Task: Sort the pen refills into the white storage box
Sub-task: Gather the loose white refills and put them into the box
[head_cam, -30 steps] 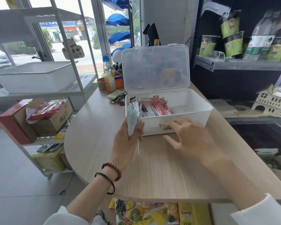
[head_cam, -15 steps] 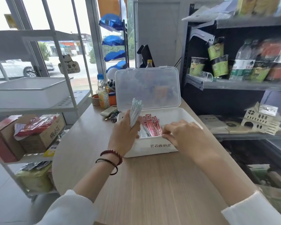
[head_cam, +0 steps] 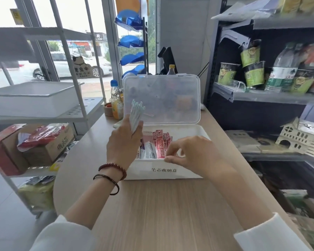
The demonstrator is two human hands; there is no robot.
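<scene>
Left hand gripped refill bundle, box just below; right hand at its rim, hold unclear. Loose bundle could splay and miss.

Both arms: white long sleeves, cuffs plain. L sleeve at 7 o'clock of view, R sleeve at 5 o'clock. L wrist, 7 o'clock of L hand: reddish-brown bead bracelet, then thin dark cord bracelet.
</scene>
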